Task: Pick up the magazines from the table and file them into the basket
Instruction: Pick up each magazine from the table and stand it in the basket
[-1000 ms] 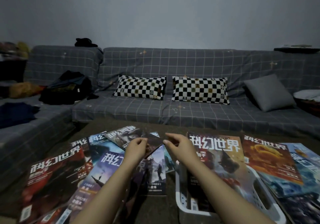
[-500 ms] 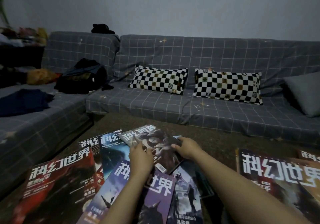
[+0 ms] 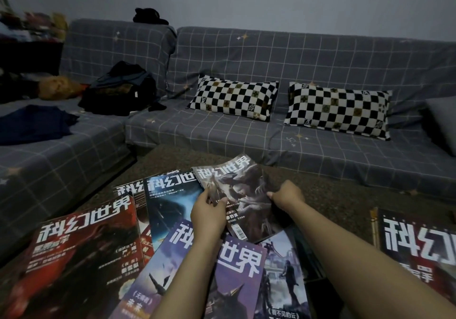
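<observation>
1. The left hand [image 3: 209,216] grips the near-left edge of a grey-brown magazine [image 3: 243,195], thumb on top of the cover and fingers curled under it
2. The right hand [image 3: 287,195] pinches the same magazine at its right edge, fingers curled round the border
3. That magazine is held between both hands, tilted so that its far end rises above the others; whether its near corner touches the magazines below cannot be told
4. A purple magazine [image 3: 237,264] lies flat on the table [image 3: 345,202] near the viewer, partly under the left forearm
5. A red magazine [image 3: 81,257] lies at the near left, overlapping its neighbours
6. A blue magazine [image 3: 170,202] lies just left of the held one, with a further cover showing behind it to the left
7. A magazine with a standing figure [image 3: 283,276] lies to the right of the purple one, between the two forearms
8. At the right edge a dark magazine with large white title letters [image 3: 417,242] lies well apart from the left group
9. Beyond the table stands a grey checked sofa [image 3: 308,62] with two black-and-white chequered cushions [image 3: 234,97] side by side on the seat
10. A dark bag [image 3: 121,89] sits in the sofa's far left corner, and a dark blue cloth [image 3: 34,123] lies on the left seat
</observation>
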`<action>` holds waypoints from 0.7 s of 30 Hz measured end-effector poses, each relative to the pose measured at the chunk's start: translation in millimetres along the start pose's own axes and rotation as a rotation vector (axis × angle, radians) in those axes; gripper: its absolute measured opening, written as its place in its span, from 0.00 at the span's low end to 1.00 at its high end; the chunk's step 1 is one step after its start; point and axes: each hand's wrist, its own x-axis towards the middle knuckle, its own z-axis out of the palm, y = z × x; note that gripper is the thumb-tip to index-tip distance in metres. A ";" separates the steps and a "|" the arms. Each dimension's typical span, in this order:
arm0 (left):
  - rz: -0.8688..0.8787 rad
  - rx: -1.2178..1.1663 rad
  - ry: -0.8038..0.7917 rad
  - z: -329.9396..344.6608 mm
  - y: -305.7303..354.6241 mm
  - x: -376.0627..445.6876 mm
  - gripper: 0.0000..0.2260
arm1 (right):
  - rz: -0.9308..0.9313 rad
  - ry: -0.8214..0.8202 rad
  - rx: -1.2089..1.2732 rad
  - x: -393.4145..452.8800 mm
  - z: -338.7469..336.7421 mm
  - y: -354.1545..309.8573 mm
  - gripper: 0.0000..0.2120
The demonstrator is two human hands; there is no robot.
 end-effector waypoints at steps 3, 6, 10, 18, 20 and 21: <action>-0.080 -0.137 -0.042 0.7 2.1 1.2 0.17 | -0.021 0.139 0.107 -7.1 -7.2 -5.4 0.13; -0.133 -0.294 -0.140 1.8 10.5 -1.7 0.17 | -0.064 0.228 0.217 -17.1 -23.9 -9.8 0.05; -0.110 -0.500 -0.208 2.2 32.0 -12.4 0.31 | -0.125 0.264 0.472 -35.4 -61.7 -11.6 0.07; 0.243 -0.413 -0.434 -4.3 101.7 -74.1 0.30 | -0.206 0.265 0.874 -113.8 -157.7 20.6 0.04; 0.292 -0.405 -0.464 -4.9 117.4 -96.4 0.29 | -0.234 0.264 0.946 -137.0 -175.8 38.6 0.06; 0.297 -0.406 -0.472 -4.9 124.6 -107.7 0.28 | -0.252 0.258 0.975 -147.1 -183.3 48.5 0.07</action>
